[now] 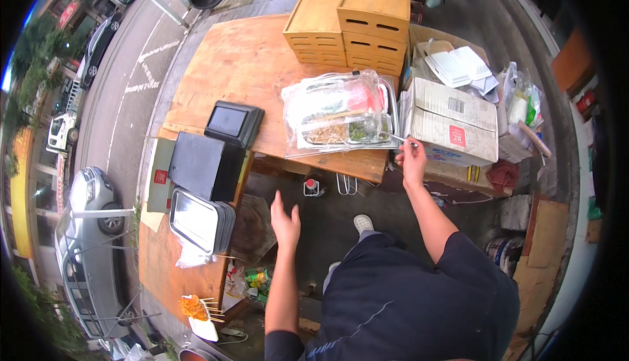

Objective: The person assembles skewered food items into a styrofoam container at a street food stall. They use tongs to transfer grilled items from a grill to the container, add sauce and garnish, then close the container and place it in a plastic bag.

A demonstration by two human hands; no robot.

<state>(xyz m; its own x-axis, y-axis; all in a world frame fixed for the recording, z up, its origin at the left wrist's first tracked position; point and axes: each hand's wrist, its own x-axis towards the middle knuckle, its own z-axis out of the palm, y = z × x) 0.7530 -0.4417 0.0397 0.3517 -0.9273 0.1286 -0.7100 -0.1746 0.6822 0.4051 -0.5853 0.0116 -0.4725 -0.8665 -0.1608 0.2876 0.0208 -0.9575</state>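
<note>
My left hand (285,223) is held in the air beside the wooden table, fingers apart, touching nothing. At the table's near right edge, my right hand (411,158) is closed on the end of a thin metal utensil (398,138); its head cannot be made out. The utensil points toward a metal tray of toppings (321,137), partly covered by clear plastic film (337,102). Under the film show brown bits, dark green bits and something red. A white cardboard box (452,115) stands just right of the tray and my right hand.
Slatted wooden boxes (370,0) stand at the table's back. On the left are a black screen device (234,124), a black box (196,164), stacked trays (196,220) and skewered food (194,307). A bottle (312,187) stands below the table. White foam containers (458,65) lie behind the cardboard box.
</note>
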